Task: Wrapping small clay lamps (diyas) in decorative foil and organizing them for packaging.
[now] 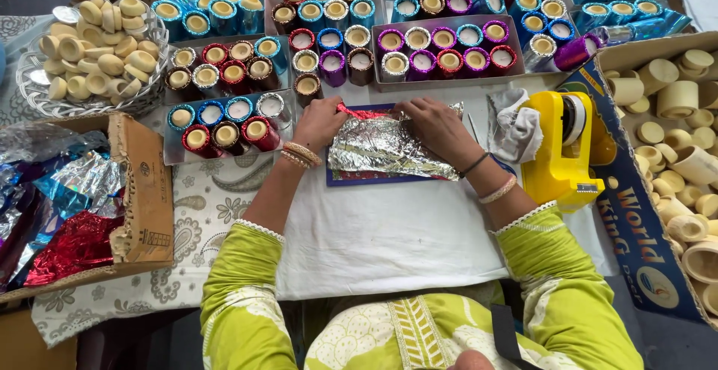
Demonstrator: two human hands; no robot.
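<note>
Both hands are down on a crinkled silver foil sheet [383,148] in the middle of the bench [389,235]. The left hand [318,122] presses its fingers on the sheet's left edge, next to a strip of red foil [357,111] that shows at the top; the right hand [440,127] lies flat with fingers spread over the upper right part. Neither hand is closed around anything; they pin and smooth the sheet. The foil rests on a dark blue board [366,179], which sits on a white cloth.

The step in hand looks like flattening or folding the foil before it goes round a cup (the rows of finished cups [441,48] in shiny coloured wraps ahead suggest as much). The next move probably calls for a firm hold on one edge while the other hand draws the sheet taut, since thin foil tears and creases easily.

A yellow tape dispenser [562,149] stands just beside the right wrist, with a crumpled grey cloth [516,125] between it and the foil. Bare cream-coloured cups fill a clear dish [97,48] at far left and a carton [677,153] at right. Loose blue, red and silver foil scraps [56,213] lie in a cardboard box on the left.
</note>
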